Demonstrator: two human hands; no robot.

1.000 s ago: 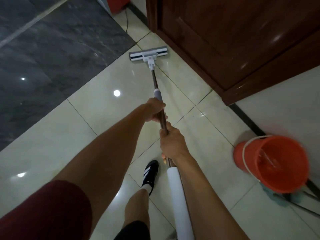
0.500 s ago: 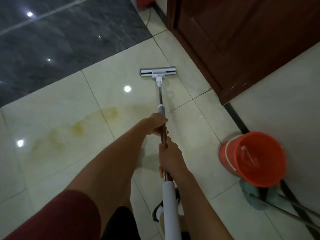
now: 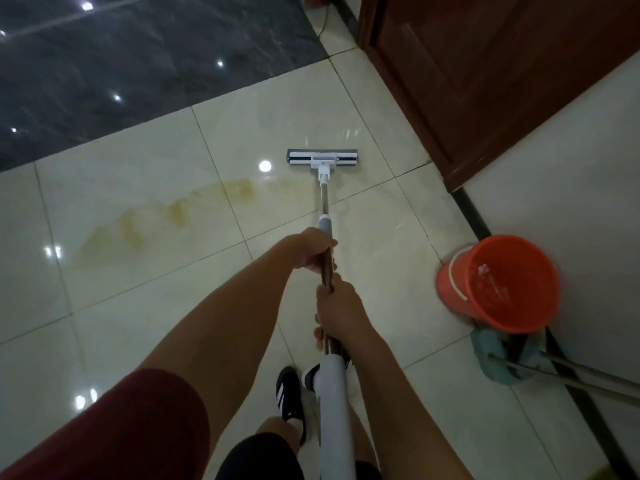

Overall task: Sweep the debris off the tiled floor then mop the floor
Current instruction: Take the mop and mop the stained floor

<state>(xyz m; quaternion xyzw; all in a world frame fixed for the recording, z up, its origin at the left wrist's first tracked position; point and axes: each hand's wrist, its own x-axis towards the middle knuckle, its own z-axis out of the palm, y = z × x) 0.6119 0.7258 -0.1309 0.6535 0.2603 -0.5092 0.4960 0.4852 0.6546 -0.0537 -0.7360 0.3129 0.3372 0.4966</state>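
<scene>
You're in the mopping half: no loose debris shows on the floor (image 3: 145, 209), so sweeping looks done, judging from this view. Both hands grasp the mop (image 3: 323, 188) pole: left hand (image 3: 317, 249) clenched round the brown shaft just below the grey collar, right hand (image 3: 341, 311) wrapped round it just behind, above the white sleeve. Flat rectangular mop head (image 3: 322, 158) sits on the glossy cream tile straight ahead of your grip, well out from your hands. Left to do: a yellowish smear (image 3: 180, 211) runs across the tiles ahead-left of your left hand, not yet wiped. Orange plastic bucket (image 3: 498, 284), round, smooth, sits right of your right hand against the wall; a teal cloth mop (image 3: 502, 358) with a metal pole lies just behind it.
</scene>
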